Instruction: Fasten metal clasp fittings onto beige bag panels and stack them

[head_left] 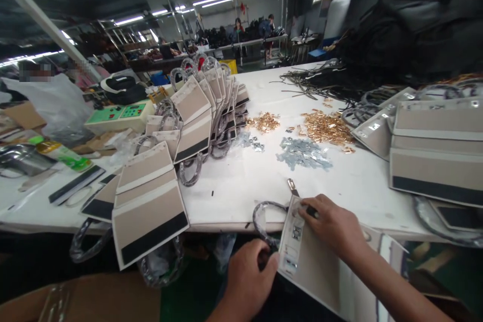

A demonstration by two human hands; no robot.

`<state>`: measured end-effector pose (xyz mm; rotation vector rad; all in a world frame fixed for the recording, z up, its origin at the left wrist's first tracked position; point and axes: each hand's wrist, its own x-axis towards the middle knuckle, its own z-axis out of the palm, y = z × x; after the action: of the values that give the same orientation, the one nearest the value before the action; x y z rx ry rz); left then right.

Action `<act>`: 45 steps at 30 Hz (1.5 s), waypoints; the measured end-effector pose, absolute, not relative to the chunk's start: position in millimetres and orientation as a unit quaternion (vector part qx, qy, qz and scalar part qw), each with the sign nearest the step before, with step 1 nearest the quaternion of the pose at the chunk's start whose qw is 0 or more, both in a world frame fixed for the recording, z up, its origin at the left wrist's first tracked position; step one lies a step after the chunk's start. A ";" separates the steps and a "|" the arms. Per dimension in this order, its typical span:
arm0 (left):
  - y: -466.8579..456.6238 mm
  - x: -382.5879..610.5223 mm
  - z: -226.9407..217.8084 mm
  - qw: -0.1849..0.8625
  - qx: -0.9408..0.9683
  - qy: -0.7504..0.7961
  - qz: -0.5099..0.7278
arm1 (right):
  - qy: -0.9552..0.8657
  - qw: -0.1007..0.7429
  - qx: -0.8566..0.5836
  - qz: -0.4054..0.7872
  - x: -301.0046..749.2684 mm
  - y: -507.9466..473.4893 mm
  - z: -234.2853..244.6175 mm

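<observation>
A beige handbag panel [320,266] lies slanted over the table's front edge, with small metal fittings [297,232] along its pale top strip. A plastic-wrapped loop handle [260,216] sticks out on its left. My left hand [251,274] is closed at the panel's near left edge, thumb against it, beside the handle's lower end. At the strip's far end, the fingers of my right hand [332,219] are bent together over a small dark piece that I cannot make out. A dark strap with a metal buckle end [292,187] lies just beyond the panel.
Grey metal plates [304,153] and gold-coloured fittings [327,127] lie in piles on the white table [234,196]. Stacked bag panels [194,121] stand left, more panels [437,146] right. A green control box [119,114] and a bottle [64,153] are far left. People work in the background.
</observation>
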<state>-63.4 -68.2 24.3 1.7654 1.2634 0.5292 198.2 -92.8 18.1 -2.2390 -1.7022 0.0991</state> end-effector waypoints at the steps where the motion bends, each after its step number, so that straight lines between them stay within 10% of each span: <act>1: -66.8 -70.2 31.1 0.360 0.768 0.480 0.224 | -0.599 0.163 -0.784 0.036 198.3 -92.4 17.7; 8: -34.1 -24.1 38.6 0.171 0.925 0.241 0.239 | -0.614 0.167 -0.772 -0.013 193.2 -98.0 12.7; 45: 44.8 26.4 14.9 0.198 0.941 0.221 0.160 | -0.467 0.307 -0.825 0.078 263.0 -177.3 -5.3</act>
<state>26.4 44.8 14.9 2.6339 0.6186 0.4465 263.0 -177.3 -5.3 -2.1837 -1.2366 0.2074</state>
